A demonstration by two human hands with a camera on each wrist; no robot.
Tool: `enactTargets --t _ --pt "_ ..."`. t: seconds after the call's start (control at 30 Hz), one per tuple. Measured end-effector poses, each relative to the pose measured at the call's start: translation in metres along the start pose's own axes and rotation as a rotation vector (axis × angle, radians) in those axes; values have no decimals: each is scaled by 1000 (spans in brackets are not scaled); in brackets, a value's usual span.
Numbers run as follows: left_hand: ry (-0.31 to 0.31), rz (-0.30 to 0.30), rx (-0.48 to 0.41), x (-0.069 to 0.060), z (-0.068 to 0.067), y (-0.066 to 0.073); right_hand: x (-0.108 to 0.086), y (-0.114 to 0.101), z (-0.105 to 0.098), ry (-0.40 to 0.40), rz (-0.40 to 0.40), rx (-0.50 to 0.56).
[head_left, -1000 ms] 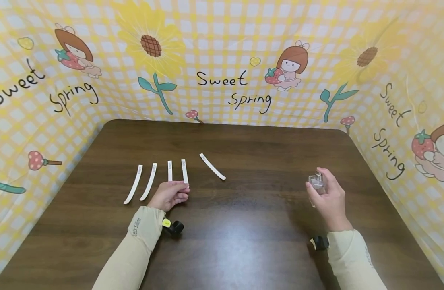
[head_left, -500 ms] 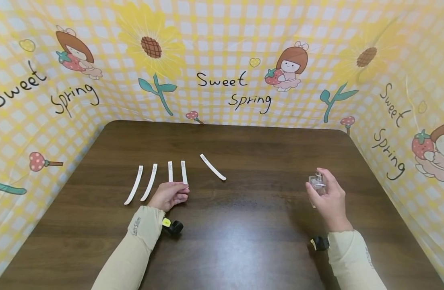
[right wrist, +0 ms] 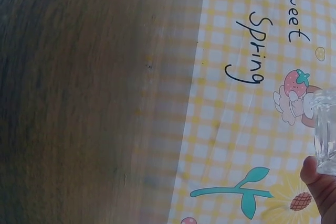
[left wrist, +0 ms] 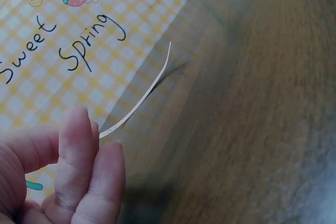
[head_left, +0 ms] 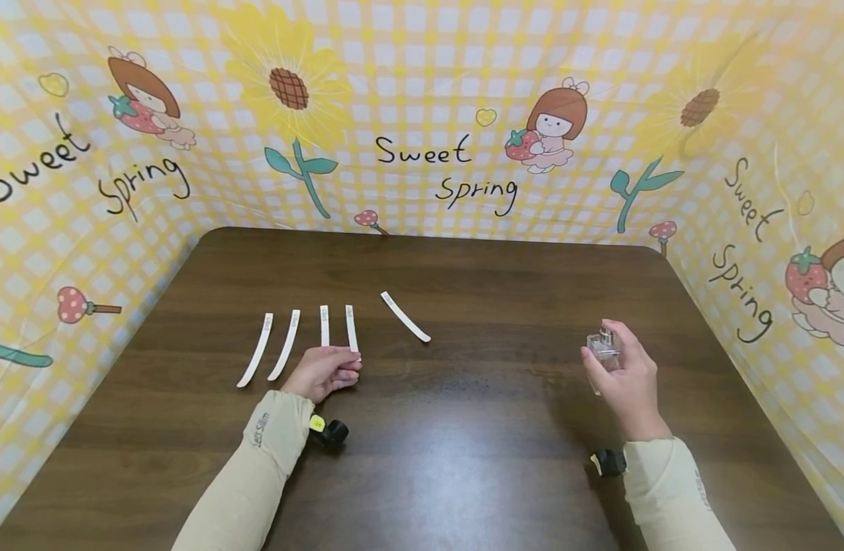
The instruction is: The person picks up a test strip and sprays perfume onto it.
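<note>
In the head view my left hand pinches the near end of a white perfume test strip between thumb and fingers. Beside it a second strip runs partly hidden behind the hand. My right hand grips a clear glass perfume bottle, index finger on its spray top. The right wrist view catches only the bottle's edge and a fingertip. Curled fingers fill the lower left of the left wrist view, with a curved strip beyond them.
Two more strips, an outer one and an inner one, lie at the left. Another strip lies slanted right of the left hand. Checked yellow cloth walls the brown table at the back and sides.
</note>
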State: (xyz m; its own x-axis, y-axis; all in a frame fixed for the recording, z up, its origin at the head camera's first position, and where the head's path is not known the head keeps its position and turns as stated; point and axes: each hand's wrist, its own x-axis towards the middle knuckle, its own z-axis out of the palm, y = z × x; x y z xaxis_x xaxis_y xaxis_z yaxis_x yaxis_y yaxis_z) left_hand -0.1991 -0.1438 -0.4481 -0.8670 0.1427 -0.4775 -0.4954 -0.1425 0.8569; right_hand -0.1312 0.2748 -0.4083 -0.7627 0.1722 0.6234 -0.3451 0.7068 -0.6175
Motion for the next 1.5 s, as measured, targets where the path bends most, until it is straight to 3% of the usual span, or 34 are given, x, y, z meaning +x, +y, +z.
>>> enactTargets --t 0.17,0.33,0.6,0.77,0.9,1.13,1.33,1.5 --pt "-15 -2 19 0 -2 0 -1 2 1 4 7 6" --pt "-43 3 26 -2 -3 0 -1 4 3 29 -35 33" --pt "-42 5 29 -7 -6 5 -2 3 5 57 -65 72" --pt "-51 12 51 -5 0 9 -2 2 5 46 -43 80" --pt "-53 10 66 0 15 14 -2 1 5 33 -17 69" --pt "-60 2 72 9 51 21 -2 2 5 26 -11 79" --pt "-44 -55 57 26 85 12 -3 3 5 19 9 83" --pt "-32 -86 41 31 104 5 -4 7 4 48 -8 102"
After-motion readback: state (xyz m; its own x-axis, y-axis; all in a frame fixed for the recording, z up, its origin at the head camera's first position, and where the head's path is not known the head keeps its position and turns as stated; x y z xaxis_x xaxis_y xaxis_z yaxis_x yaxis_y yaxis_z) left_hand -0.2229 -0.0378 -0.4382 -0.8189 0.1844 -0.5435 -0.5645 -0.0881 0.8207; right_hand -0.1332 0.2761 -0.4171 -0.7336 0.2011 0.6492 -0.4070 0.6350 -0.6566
